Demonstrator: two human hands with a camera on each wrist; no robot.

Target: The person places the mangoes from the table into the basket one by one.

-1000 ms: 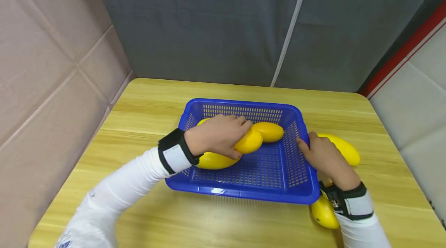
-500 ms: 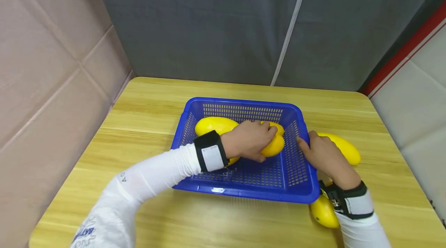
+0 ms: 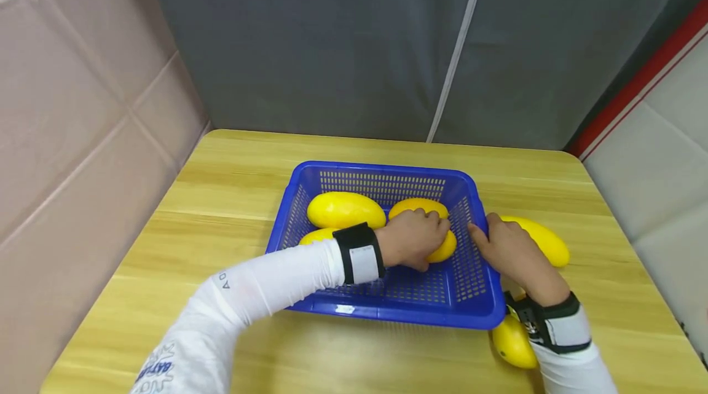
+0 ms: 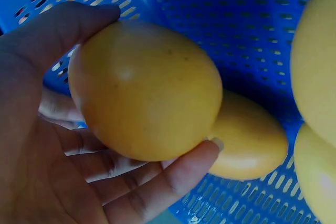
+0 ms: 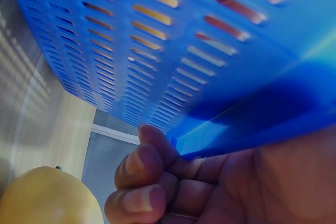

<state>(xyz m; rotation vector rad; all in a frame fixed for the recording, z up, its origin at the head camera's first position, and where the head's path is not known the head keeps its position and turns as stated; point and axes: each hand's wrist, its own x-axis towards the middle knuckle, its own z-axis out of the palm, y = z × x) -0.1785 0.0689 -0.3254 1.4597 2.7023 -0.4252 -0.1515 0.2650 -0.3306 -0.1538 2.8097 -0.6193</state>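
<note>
A blue perforated plastic basket (image 3: pixel 409 318) stands on the wooden table with several yellow mangoes inside. Inside it, toward the right, my left hand (image 3: pixel 410 238) grips one mango (image 4: pixel 149 90), its thumb and fingers curled round the fruit. Just behind that one lies another mango (image 3: pixel 418 205). In the left half of the basket are a large mango (image 3: pixel 345 209) and a second mango (image 3: pixel 318 235), partly hidden by my left wrist. My right hand (image 3: pixel 514 259) holds the basket's right rim, thumb inside and fingers curled outside in the right wrist view.
Outside the basket on the right, one mango (image 3: pixel 542 241) lies beyond my right hand and another mango (image 3: pixel 513 343) lies beside my right wrist. A grey curtain (image 3: pixel 332 43) hangs behind the table (image 3: pixel 221 197). Padded walls flank both sides.
My left hand has carried its mango rightward across the basket and lowered it in front of the far right mango. The right hand has kept its hold on the rim.
</note>
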